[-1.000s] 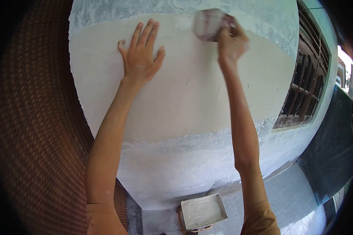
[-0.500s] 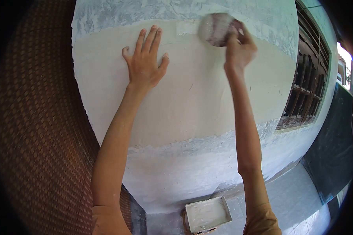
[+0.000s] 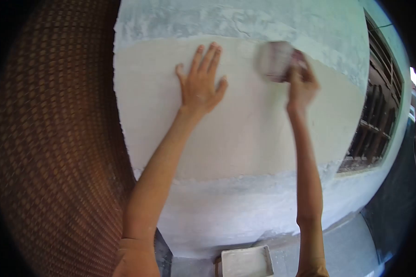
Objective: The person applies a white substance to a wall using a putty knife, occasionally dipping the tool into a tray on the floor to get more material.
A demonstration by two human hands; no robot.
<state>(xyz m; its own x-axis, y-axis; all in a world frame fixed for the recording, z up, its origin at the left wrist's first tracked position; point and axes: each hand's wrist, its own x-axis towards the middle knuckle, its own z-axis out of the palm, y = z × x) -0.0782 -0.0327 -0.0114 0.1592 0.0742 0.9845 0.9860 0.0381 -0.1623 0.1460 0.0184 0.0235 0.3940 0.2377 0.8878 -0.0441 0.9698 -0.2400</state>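
Note:
My left hand (image 3: 200, 90) lies flat on the wall (image 3: 235, 138), fingers pointing up and thumb spread, over a smooth cream band of plaster. To its right, my right hand (image 3: 302, 87) grips a dusty, reddish-brown sheet of sandpaper (image 3: 277, 62), its fingers closed on the right edge. The sheet is against the wall near the top of the cream band. Motion blurs both the sheet and the hand, so the fingertips show poorly. Rougher grey-white plaster borders the band above and below.
A woven brown panel (image 3: 55, 138) stands along the left. At the right, a dark wooden window (image 3: 372, 120) with bars is set in the wall. A rectangular tray (image 3: 224, 263) with whitish contents stands below, near the wall's foot. A dark panel (image 3: 397, 189) leans at the right.
The view has shifted, so the wall and both hands appear farther right and lower. My right hand has moved slightly down with the sandpaper; my left hand stays flat on the wall.

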